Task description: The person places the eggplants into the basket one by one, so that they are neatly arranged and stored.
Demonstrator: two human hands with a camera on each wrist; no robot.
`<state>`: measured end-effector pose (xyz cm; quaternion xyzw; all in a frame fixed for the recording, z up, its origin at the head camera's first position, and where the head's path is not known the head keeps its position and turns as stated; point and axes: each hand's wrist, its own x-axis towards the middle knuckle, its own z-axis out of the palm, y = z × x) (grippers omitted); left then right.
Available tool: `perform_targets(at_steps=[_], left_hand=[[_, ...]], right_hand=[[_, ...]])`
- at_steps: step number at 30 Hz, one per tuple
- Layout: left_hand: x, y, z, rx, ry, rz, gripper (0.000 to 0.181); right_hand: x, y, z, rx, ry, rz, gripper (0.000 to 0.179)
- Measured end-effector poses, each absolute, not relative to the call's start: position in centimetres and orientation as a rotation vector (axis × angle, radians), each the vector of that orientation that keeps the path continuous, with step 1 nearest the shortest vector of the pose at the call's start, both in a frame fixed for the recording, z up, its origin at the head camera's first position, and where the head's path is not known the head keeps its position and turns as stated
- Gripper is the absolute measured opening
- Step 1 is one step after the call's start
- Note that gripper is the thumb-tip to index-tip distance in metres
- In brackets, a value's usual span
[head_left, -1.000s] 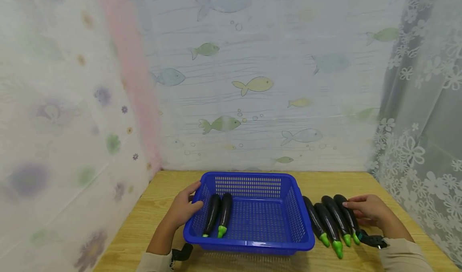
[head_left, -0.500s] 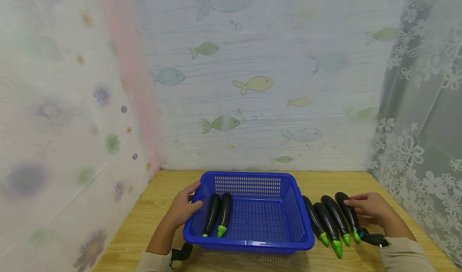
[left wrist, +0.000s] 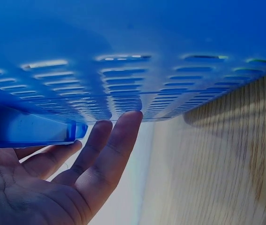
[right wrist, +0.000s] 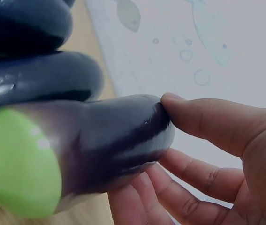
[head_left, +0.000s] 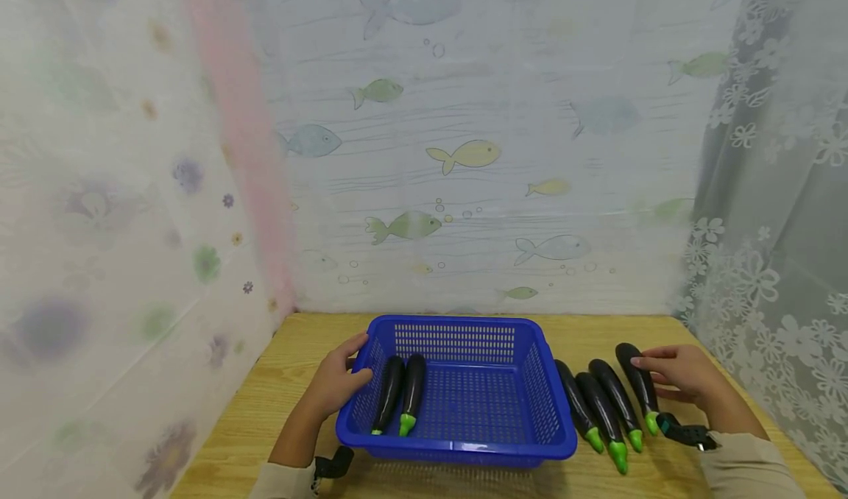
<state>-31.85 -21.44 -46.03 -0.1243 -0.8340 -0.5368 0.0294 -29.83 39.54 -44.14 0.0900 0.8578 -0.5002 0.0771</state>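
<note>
— two eggplants point(head_left: 414, 392) in the head view, side by side along the left of a blue basket point(head_left: 457, 447); three loose eggplants point(head_left: 601, 414) on the wooden table point(head_left: 274, 388), just beside the basket's right wall. and the grip?

— left hand point(head_left: 334, 381): holding the basket's left rim, thumb over the top. right hand point(head_left: 682, 372): pinching one further eggplant point(head_left: 641, 388), blunt end away, green cap point(head_left: 651, 423) near; clear of the table or not, impossible to tell.

— left wrist view?

— fingers point(left wrist: 118, 150) nearly straight along the slotted outer wall; likely a light hold. hazard: basket sliding or tipping, from pressure on one side only.

— right wrist view?

— thumb and fingers close to the blunt end, cap well beyond. hazards: cap end sagging and smooth skin slipping, from an off-centre pinch; neighbours set rolling, from low sideways travel.
</note>
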Motion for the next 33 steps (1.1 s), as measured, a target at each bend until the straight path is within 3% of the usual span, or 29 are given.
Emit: perform_targets(at_steps=[20,33], left_hand=[[-31.9,-21.4,-46.0,-0.392,-2.562,-1.680,0.075],[-31.8,-21.5,-46.0,-0.366,-2.562,-1.667,0.074]], right_hand=[[-29.1,37.7,-40.5,0.162,2.637,-1.488,0.088],[-28.6,35.3,-38.4,0.061,2.692,-1.510,0.084]])
